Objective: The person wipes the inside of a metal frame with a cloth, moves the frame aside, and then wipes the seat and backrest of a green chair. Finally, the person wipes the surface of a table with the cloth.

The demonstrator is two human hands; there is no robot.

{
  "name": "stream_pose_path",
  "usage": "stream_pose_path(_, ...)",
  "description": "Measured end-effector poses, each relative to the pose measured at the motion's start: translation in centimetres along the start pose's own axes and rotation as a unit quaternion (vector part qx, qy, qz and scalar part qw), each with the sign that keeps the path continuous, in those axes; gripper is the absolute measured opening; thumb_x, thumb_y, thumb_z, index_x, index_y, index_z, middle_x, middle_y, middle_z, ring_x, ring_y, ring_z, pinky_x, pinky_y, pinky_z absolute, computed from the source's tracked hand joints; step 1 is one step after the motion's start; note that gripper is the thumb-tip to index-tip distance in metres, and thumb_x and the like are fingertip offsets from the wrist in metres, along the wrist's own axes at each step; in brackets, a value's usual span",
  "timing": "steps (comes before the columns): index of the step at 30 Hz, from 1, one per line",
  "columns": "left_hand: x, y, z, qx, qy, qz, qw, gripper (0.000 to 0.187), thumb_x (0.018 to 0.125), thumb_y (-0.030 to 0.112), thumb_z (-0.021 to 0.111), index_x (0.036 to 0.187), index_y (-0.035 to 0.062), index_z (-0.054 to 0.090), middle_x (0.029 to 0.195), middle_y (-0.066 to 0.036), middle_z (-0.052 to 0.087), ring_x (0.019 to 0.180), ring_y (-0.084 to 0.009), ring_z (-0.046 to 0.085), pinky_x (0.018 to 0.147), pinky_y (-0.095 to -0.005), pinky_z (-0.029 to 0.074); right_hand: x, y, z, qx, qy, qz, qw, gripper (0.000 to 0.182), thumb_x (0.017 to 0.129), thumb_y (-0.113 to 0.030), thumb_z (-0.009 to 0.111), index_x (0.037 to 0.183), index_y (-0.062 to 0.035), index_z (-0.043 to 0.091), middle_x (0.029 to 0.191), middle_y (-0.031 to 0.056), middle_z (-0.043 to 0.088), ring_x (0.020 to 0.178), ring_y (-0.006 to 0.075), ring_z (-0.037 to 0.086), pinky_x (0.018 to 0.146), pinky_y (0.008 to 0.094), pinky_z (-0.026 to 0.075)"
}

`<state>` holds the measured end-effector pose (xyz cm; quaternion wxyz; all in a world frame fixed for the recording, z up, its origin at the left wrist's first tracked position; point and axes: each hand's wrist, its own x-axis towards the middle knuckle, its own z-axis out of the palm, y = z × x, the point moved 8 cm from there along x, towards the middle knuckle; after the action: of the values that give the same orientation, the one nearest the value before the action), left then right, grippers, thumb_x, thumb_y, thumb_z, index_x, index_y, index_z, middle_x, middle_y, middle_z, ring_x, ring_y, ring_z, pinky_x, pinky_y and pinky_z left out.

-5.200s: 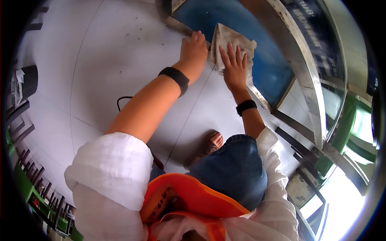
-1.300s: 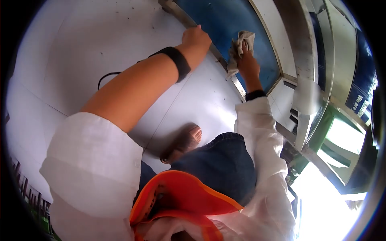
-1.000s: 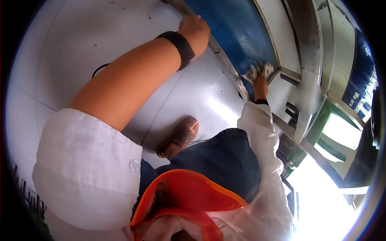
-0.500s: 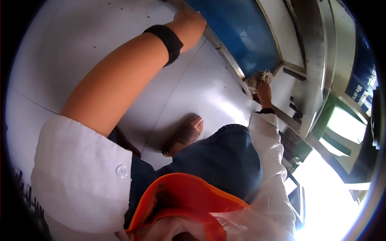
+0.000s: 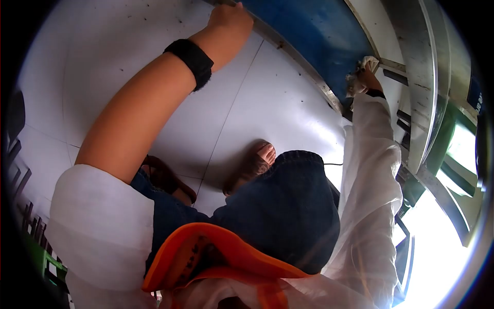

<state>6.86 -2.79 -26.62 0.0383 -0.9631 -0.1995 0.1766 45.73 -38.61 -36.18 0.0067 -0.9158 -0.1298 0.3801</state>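
Note:
My left hand [image 5: 231, 20], with a black band around its wrist, is at the top of the view. Its fingers are curled at the metal frame [image 5: 288, 51] along the edge of a blue panel [image 5: 309, 31]. Farther right, my right hand [image 5: 368, 81] is closed on a crumpled pale cloth [image 5: 370, 63]. The cloth touches the panel near its right corner, and some of it is hidden behind the fingers.
Pale floor tiles [image 5: 242, 103] lie below the panel, with my sandalled foot [image 5: 257, 162] on them. Curved metal parts [image 5: 424, 77] stand to the right of the panel. Bright light comes in at the lower right. Dark slatted shapes [image 5: 33, 221] are at the left edge.
My right hand has moved the cloth up and to the right across the panel, from its lower edge toward the right corner. The left hand stays at the frame; the view has shifted slightly.

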Motion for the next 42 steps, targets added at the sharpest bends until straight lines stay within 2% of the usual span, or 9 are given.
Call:
stream_pose_path(3,-0.4,0.2,-1.7,0.026,-0.024,0.018,0.999,0.066,0.072,0.005,0.061,0.132,-0.0051,0.034,0.059,-0.007,0.060,0.061,-0.0193,0.062,0.048,-0.0287,0.048,-2.8,-4.0,3.9,-0.712,0.027,-0.316,0.627,0.073,0.078,-0.032,0.059,0.137,-0.0061,0.024,0.120,0.0223,0.051,0.100,0.0352,0.057,0.082,0.0437,0.046)
stream_pose_path(5,-0.5,0.4,-1.5,0.019,-0.037,0.034,0.999,0.060,0.069,0.005,0.062,0.126,-0.0032,0.044,0.078,-0.009,0.066,0.062,-0.0196,0.062,0.048,-0.0280,0.048,-4.5,-4.1,2.5,-0.355,0.098,-0.218,0.904,0.071,0.074,-0.031,0.062,0.134,-0.0069,0.033,0.118,0.0226,0.052,0.099,0.0360,0.057,0.082,0.0440,0.047)
stream_pose_path(7,-0.4,0.6,-1.2,0.006,-0.047,0.039,0.998,0.051,0.070,0.005,0.061,0.120,0.0000,0.051,0.096,-0.010,0.063,0.064,-0.0195,0.063,0.049,-0.0276,0.048,-13.9,-11.3,4.2,-0.175,0.106,-0.121,0.971,0.042,0.079,-0.017,0.057,0.121,-0.0150,0.052,0.123,0.0176,0.050,0.105,0.0338,0.054,0.093,0.0376,0.041)
stream_pose_path(12,0.8,2.4,0.8,0.002,-0.075,0.046,0.996,0.028,0.070,0.008,0.062,0.098,0.0085,0.067,0.133,-0.011,0.043,0.065,-0.0187,0.064,0.050,-0.0287,0.050,-21.2,-20.1,10.0,0.027,0.129,-0.403,0.906,0.040,0.075,-0.006,0.062,0.114,-0.0096,0.056,0.097,0.0154,0.055,0.094,0.0282,0.055,0.077,0.0384,0.046)
stream_pose_path(19,1.3,2.2,2.4,0.082,-0.165,-0.036,0.982,0.028,0.068,0.013,0.066,0.096,0.0096,0.067,0.139,-0.007,0.034,0.064,-0.0201,0.065,0.044,-0.0331,0.051,-25.7,-15.4,11.0,-0.178,0.435,-0.280,0.837,0.048,0.065,-0.013,0.067,0.113,-0.0175,0.059,0.095,0.0124,0.058,0.089,0.0322,0.055,0.075,0.0398,0.042)
stream_pose_path(29,-0.7,2.1,-1.7,-0.004,-0.192,0.070,0.979,0.036,0.069,0.017,0.070,0.104,0.0114,0.066,0.136,-0.004,0.040,0.074,-0.0207,0.065,0.050,-0.0337,0.053,-26.1,-6.3,10.6,-0.031,0.394,-0.059,0.917,0.050,0.069,-0.022,0.064,0.117,-0.0125,0.054,0.101,0.0179,0.061,0.090,0.0373,0.059,0.075,0.0431,0.048)
stream_pose_path(31,-2.0,1.7,-2.4,0.061,-0.175,0.030,0.982,0.039,0.060,0.030,0.074,0.097,0.0201,0.066,0.097,-0.001,0.061,0.081,-0.0183,0.059,0.056,-0.0344,0.049,-25.5,-6.6,10.5,-0.089,0.315,-0.019,0.945,0.052,0.070,-0.031,0.062,0.118,-0.0138,0.054,0.095,0.0185,0.063,0.087,0.0377,0.060,0.073,0.0447,0.048)
stream_pose_path(33,-4.6,1.4,-3.7,0.116,-0.213,0.098,0.965,0.054,0.065,0.020,0.071,0.118,0.0183,0.057,0.144,-0.007,0.026,0.074,-0.0205,0.060,0.055,-0.0305,0.046,-26.6,-7.2,9.0,-0.204,0.193,0.012,0.960,0.050,0.073,-0.041,0.058,0.119,-0.0226,0.053,0.097,0.0175,0.063,0.089,0.0363,0.060,0.074,0.0441,0.049)
stream_pose_path(42,-4.4,-1.5,-2.6,0.052,-0.106,-0.032,0.993,0.098,0.055,0.017,0.075,0.139,0.0117,0.027,0.105,-0.002,0.058,0.067,-0.0158,0.055,0.048,-0.0300,0.036,-40.7,-8.5,-1.3,-0.224,0.449,-0.070,0.862,0.044,0.071,-0.022,0.065,0.115,-0.0253,0.058,0.095,0.0105,0.065,0.077,0.0314,0.063,0.064,0.0401,0.050)
